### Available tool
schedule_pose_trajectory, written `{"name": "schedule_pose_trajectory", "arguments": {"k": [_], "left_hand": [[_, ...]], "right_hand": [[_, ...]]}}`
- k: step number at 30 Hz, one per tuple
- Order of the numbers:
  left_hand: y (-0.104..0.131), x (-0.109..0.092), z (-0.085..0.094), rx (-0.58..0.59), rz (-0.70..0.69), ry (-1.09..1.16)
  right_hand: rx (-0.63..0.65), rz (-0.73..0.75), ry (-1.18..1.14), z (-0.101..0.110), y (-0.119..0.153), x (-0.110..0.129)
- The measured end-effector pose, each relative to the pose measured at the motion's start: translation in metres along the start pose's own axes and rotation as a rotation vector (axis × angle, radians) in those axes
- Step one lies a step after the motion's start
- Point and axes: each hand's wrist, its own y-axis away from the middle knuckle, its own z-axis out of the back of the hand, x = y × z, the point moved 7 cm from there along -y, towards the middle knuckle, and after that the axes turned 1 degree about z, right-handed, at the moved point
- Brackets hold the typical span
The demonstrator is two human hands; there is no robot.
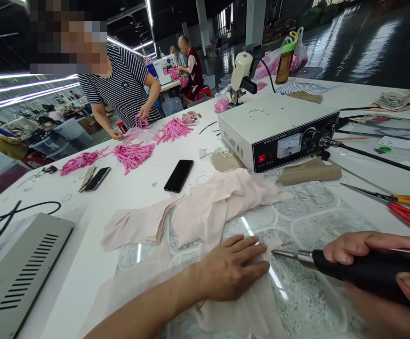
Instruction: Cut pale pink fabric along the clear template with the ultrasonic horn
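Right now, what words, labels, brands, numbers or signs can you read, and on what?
Control box front: "超声波…", as best I can tell; the rest is too blurred.
Meter: markings too small to read.
White card: print too small.
Sewing machine: lettering too blurred.

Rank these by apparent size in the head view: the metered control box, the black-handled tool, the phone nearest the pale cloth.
1. Metered control box
2. Black-handled tool, enlarged by nearness to the camera
3. Phone nearest the pale cloth
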Motion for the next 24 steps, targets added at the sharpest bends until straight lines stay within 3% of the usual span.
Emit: {"name": "schedule_pose_trajectory", "arguments": {"k": [7, 14, 19, 24], "left_hand": [[0.001, 0.0, -0.003, 0.027, 0.007, 0.001], [0.002, 0.002, -0.003, 0.006, 0.015, 0.012], [0.002, 0.001, -0.001, -0.006, 0.016, 0.012], [0.002, 0.001, -0.002, 0.002, 0.013, 0.007]], "right_hand": [[0.059, -0.007, 0.016, 0.001, 0.003, 0.003], [-0.158, -0.075, -0.15, 0.015, -0.005, -0.01], [-0.179, -0.078, -0.144, 0.012, -0.015, -0.012], [-0.197, -0.076, -0.11, 0.008, -0.004, -0.014]]}}
